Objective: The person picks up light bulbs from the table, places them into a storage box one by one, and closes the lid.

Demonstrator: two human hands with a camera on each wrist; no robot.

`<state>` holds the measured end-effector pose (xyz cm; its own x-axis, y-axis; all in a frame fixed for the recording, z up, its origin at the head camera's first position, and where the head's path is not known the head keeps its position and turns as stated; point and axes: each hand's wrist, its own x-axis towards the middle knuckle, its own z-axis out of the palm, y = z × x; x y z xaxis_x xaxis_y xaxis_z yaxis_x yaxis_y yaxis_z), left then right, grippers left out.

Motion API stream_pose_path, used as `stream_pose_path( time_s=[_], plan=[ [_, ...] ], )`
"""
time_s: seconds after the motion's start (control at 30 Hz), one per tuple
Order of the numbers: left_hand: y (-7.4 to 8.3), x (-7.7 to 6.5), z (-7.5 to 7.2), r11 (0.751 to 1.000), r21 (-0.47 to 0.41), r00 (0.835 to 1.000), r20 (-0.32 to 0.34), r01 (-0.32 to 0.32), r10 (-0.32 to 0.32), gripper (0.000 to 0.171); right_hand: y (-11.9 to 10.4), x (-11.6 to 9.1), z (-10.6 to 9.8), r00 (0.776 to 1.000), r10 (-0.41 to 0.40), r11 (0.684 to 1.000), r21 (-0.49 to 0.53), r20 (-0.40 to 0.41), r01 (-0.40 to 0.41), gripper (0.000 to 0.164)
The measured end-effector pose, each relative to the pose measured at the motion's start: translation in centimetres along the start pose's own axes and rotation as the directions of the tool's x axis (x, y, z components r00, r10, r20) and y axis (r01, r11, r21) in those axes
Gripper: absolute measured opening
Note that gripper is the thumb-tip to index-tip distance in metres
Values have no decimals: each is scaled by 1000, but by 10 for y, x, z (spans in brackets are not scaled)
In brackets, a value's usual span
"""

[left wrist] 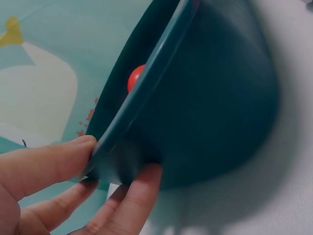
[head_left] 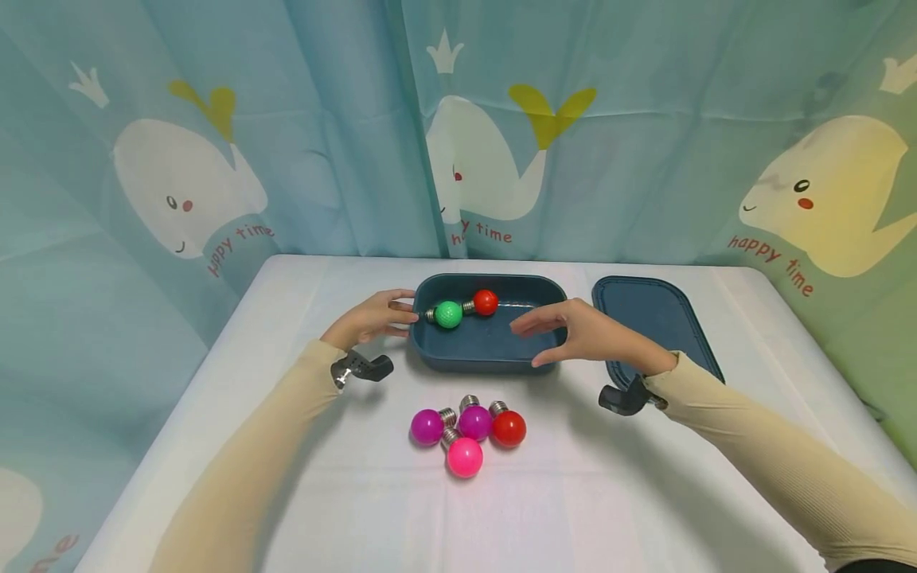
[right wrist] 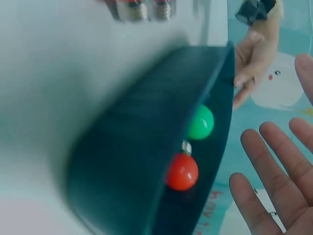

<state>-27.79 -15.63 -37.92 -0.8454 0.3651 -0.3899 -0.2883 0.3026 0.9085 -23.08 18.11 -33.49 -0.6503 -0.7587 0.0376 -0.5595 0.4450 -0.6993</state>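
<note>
A dark blue box [head_left: 473,366] stands on the table, holding a green light bulb [head_left: 448,314] and a red light bulb [head_left: 485,302]. At its left end is my left hand [head_left: 376,318]; in the left wrist view its fingertips [left wrist: 146,176] touch the rim and outer wall, fingers spread. My right hand [head_left: 573,330] reaches over the box's right end, thumb apart from the fingers and nothing held. In the right wrist view, its fingers [right wrist: 269,147] are extended and separate beside the box opening.
In front of the box lie two purple bulbs [head_left: 427,427], a pink bulb [head_left: 465,458] and another red bulb [head_left: 509,429], close together. A dark blue lid [head_left: 648,310] lies to the right, partly under my right forearm. A whale-print curtain [head_left: 344,159] hangs behind the table.
</note>
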Motion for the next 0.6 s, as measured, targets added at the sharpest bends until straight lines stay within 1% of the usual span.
stream_pose_path(
  time_s=[0.2,0.43,0.6],
  plan=[
    [-1,-1,0,1000,7,1000,0,-7,7,64,-1,-13,19,1000,-11,1000,-2,-8,11,52],
    [-3,-1,1,1000,3,1000,-8,-14,14,63,3,-23,46,1000,-24,999,44,-13,24,49],
    [-3,0,2,1000,-10,1000,-14,-5,5,63,2,-28,63,1000,0,999,36,-24,1,49]
  ],
)
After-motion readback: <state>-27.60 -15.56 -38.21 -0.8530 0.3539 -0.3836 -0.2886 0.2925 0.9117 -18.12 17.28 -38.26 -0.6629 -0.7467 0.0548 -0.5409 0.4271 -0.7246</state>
